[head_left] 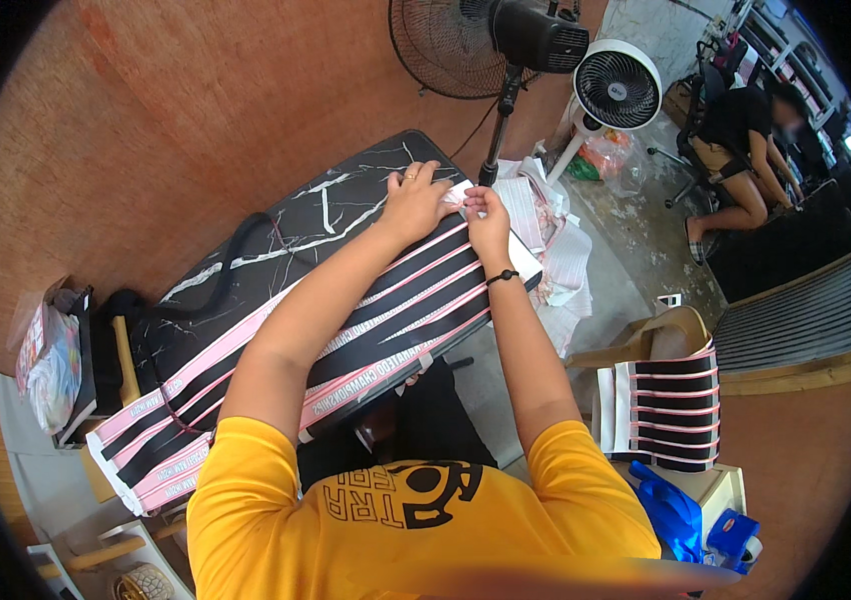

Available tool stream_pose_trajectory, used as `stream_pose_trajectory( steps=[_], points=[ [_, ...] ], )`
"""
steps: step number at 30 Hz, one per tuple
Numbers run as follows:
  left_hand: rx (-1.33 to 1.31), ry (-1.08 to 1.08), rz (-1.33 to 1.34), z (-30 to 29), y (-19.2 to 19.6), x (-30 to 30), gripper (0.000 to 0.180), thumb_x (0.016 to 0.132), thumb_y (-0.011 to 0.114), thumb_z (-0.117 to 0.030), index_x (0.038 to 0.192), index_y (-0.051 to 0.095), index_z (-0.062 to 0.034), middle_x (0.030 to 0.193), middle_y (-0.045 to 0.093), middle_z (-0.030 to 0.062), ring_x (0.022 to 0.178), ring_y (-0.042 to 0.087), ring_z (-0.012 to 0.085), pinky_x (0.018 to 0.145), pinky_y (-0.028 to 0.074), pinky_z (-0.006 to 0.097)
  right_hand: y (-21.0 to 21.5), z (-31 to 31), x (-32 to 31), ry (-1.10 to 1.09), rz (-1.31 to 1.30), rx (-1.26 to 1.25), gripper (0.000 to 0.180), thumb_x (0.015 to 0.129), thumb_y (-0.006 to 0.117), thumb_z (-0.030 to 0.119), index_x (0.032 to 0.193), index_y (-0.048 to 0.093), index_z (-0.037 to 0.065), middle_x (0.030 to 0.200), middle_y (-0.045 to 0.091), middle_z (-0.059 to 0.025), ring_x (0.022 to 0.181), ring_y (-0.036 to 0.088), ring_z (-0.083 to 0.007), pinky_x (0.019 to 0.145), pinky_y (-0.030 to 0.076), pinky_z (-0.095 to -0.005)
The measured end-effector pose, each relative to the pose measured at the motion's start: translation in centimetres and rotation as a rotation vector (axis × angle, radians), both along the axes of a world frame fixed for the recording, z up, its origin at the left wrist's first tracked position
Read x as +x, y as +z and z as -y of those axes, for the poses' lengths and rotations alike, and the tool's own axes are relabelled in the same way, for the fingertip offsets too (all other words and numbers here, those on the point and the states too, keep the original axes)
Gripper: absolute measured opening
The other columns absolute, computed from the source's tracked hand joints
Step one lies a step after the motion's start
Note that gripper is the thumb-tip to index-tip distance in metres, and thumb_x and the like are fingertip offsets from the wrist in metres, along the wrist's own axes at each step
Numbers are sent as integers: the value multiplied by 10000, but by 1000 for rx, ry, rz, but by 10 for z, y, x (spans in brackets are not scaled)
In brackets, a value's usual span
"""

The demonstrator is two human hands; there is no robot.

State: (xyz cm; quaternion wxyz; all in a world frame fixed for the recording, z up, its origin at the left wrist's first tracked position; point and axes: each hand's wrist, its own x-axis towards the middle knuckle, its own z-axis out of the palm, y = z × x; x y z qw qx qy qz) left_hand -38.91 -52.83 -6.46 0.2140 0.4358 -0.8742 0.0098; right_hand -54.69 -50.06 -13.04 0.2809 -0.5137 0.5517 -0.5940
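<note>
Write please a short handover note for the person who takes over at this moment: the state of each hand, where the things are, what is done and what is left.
Left hand: pinching the far end of the long pink, black and white printed strips that lie across the black marbled table.
Right hand: beside it, gripping the same end with the fingertips.
Elsewhere: a stack of like strips hangs over a chair on the right; white paper scraps are piled on the floor past the table.
Done: it looks as if some backing is already peeled.
Left: the sheet under the hands.
</note>
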Motion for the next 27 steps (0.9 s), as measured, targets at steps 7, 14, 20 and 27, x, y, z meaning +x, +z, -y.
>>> stream_pose_trajectory(
  steps=[7,14,20,27],
  points=[
    [-30,-13,-229,-13,-8,-15,150,792,737,-256,830,731,-110,1001,615,46,1062,541,263,880,348,478,-6,18,-11,16,73,187,240,787,593,-136,954,546,30,851,603,-44,765,584,-128,655,487,-252],
    [-244,-98,-207,-65,-5,-19,111,805,713,-208,777,697,-101,890,558,44,955,543,246,832,346,458,-5,47,-9,-202,-69,340,234,701,569,-19,934,556,5,885,663,-207,887,643,-389,805,488,-416],
    [-18,54,-306,-97,-13,-6,158,810,727,-240,906,744,-115,900,598,53,965,559,249,840,348,447,12,38,-21,17,104,392,347,724,683,-50,1040,588,55,855,658,-65,778,643,-205,732,511,-325],
    [753,123,-853,-86,-18,11,266,969,597,-154,1200,699,-73,1047,700,73,944,641,165,840,500,281,34,-2,-35,65,248,160,248,830,592,-29,1068,632,27,1003,668,-64,918,622,-159,828,485,-278]
  ],
)
